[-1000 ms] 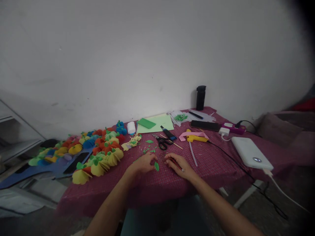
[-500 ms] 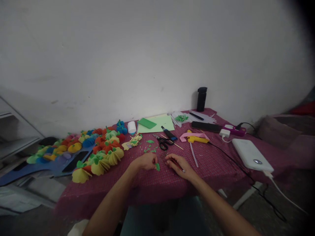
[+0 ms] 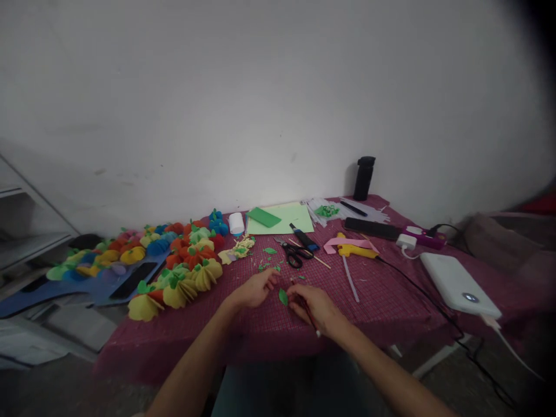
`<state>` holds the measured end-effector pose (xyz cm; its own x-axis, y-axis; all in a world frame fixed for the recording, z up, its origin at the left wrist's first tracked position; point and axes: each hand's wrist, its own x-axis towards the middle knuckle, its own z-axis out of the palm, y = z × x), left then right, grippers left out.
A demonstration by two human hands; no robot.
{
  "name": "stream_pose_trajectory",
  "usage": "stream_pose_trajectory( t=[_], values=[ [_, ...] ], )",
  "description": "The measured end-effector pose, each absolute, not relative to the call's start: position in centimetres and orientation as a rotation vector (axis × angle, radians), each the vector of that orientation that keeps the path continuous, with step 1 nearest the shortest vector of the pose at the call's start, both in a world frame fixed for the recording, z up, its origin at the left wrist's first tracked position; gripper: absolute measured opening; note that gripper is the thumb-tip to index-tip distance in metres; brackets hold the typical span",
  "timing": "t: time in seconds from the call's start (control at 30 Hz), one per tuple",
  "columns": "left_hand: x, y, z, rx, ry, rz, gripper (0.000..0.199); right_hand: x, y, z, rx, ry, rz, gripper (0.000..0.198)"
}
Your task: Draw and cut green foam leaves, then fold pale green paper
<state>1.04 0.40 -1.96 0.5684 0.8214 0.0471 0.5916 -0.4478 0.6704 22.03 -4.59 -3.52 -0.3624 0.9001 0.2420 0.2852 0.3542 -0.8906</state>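
The green leaf (image 3: 283, 297) sits just left of the right hand (image 3: 313, 306) (pinched or not, I can't tell), its long axis running near to far. That hand grips a pencil (image 3: 312, 322); the left hand (image 3: 259, 289), loosely curled, looks empty.

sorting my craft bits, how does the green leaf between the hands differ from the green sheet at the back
Size: the green leaf is much smaller than the green sheet.
Shape: the leaf is a pointed oval; the sheet is four-sided.
Place: the leaf is between the left hand and right hand; the sheet lies over pale green paper.
Both are green.
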Motion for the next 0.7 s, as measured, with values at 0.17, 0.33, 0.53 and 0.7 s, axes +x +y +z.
stream_pose_trajectory(
  t=[0.17,0.33,0.53,0.7],
  values=[
    [0.7,0.3,-3.5,2.017,1.134,0.693,0.047,20.0,-5.8,-2.0,-1.285,-2.097,0.688,0.021],
    [0.5,-0.1,-3.6,1.906,1.082,0.799,0.044,18.6,-5.0,-1.7,-1.453,-2.212,0.536,0.022],
    [0.4,-0.3,-3.5,1.895,1.069,0.832,0.046,19.2,-4.4,-2.6,-1.48,-2.235,0.465,0.023],
    [0.6,-0.7,-3.3,2.005,1.081,0.765,0.041,19.6,-4.2,-4.1,-1.43,-2.188,0.452,0.022]
  ],
)
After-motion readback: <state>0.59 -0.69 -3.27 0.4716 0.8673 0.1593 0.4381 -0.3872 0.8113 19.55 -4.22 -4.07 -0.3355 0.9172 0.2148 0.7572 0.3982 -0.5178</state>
